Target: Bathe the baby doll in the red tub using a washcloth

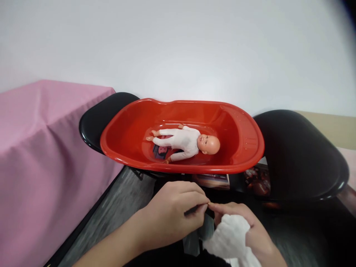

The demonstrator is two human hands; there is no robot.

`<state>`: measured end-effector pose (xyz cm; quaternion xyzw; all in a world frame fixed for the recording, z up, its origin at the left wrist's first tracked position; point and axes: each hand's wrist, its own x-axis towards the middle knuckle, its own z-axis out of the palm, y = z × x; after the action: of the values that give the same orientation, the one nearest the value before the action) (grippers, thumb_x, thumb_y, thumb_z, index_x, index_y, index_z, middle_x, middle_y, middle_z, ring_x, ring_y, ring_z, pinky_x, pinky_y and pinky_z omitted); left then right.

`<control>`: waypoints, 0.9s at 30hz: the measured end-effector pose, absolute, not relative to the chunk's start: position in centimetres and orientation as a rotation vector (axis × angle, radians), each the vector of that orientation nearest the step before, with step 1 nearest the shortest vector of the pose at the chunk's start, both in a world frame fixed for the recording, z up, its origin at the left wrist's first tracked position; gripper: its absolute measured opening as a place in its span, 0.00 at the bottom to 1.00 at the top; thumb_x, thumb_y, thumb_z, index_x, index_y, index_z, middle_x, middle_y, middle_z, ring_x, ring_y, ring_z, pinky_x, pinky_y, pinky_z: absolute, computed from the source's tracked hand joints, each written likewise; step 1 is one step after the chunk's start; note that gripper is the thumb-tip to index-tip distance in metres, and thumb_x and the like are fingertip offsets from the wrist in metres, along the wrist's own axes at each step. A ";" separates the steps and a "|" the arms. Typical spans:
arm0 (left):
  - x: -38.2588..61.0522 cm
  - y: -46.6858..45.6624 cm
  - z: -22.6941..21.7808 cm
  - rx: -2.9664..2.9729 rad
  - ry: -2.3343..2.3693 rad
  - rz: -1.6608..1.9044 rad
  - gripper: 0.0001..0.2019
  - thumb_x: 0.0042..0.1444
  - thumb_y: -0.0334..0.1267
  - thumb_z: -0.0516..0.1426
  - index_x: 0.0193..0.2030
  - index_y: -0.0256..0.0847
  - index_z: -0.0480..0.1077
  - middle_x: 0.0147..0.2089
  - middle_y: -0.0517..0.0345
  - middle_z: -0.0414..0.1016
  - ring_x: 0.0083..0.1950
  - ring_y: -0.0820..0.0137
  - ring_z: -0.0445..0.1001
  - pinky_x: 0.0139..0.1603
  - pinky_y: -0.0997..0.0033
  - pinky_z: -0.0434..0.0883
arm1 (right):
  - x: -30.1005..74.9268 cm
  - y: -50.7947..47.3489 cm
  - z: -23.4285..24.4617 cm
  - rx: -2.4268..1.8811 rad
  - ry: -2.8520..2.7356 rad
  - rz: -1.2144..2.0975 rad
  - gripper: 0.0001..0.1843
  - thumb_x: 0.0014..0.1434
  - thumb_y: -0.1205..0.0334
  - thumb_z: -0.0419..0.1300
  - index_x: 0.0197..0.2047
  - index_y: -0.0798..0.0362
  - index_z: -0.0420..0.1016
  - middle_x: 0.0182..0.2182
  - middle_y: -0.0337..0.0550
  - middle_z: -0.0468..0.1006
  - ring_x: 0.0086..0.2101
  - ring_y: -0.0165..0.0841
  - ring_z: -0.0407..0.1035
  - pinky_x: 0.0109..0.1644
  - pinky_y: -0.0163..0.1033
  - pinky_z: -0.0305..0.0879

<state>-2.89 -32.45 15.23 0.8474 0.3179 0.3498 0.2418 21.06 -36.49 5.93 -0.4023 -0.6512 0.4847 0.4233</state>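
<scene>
In front of my body, my left hand (178,211) is closed in a pinch, its fingertips meeting those of my right hand (257,231). Whatever lies between the fingertips is too small to make out. My right hand is closed around a crumpled white cloth (230,235), which hangs down over the palm. Beyond both hands is a red baby bathtub (125,122). A baby doll (182,141) in a white suit lies on its back in it, head to the right. Neither hand touches the tub or the doll.
Two black chairs (300,155) (96,118) stand at the tub's right and left ends. A pink-covered table (41,167) is on the left. Below the tub's front rim are printed items (213,181). A pale wall (178,48) rises behind.
</scene>
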 end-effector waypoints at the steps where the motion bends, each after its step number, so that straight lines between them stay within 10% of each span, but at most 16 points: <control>1: -2.8 -32.3 15.1 2.457 0.885 0.919 0.10 0.66 0.23 0.57 0.42 0.37 0.80 0.37 0.54 0.83 0.36 0.67 0.81 0.38 0.68 0.75 | 21.9 -36.1 6.4 -1.047 -1.660 1.228 0.34 0.53 0.70 0.63 0.58 0.28 0.87 0.41 0.43 0.90 0.39 0.45 0.86 0.48 0.49 0.84; 9: -1.1 -30.6 13.2 3.058 0.908 0.548 0.11 0.69 0.27 0.53 0.35 0.39 0.70 0.33 0.55 0.70 0.30 0.62 0.67 0.28 0.58 0.61 | 24.1 -32.8 9.3 -1.175 -1.833 1.175 0.38 0.44 0.74 0.56 0.54 0.42 0.90 0.52 0.45 0.88 0.54 0.49 0.82 0.62 0.58 0.78; 17: 2.1 -26.7 11.3 3.042 0.848 1.014 0.15 0.76 0.31 0.49 0.35 0.40 0.68 0.32 0.57 0.68 0.31 0.66 0.65 0.29 0.60 0.56 | 24.0 -30.3 13.8 -1.238 -1.783 1.140 0.12 0.47 0.71 0.54 0.27 0.50 0.78 0.26 0.38 0.79 0.29 0.36 0.73 0.35 0.37 0.72; 27: 2.6 -19.5 11.3 2.975 0.749 1.545 0.11 0.70 0.27 0.53 0.36 0.40 0.70 0.29 0.59 0.69 0.30 0.68 0.66 0.35 0.63 0.61 | 21.7 -26.8 14.7 -1.231 -1.731 0.841 0.25 0.57 0.70 0.56 0.52 0.48 0.87 0.47 0.41 0.88 0.46 0.39 0.83 0.54 0.40 0.79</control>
<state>2.62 -19.46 11.26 0.8568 0.2158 0.4448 -0.1463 21.74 -26.79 14.67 -0.4903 -0.6891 0.3348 0.4156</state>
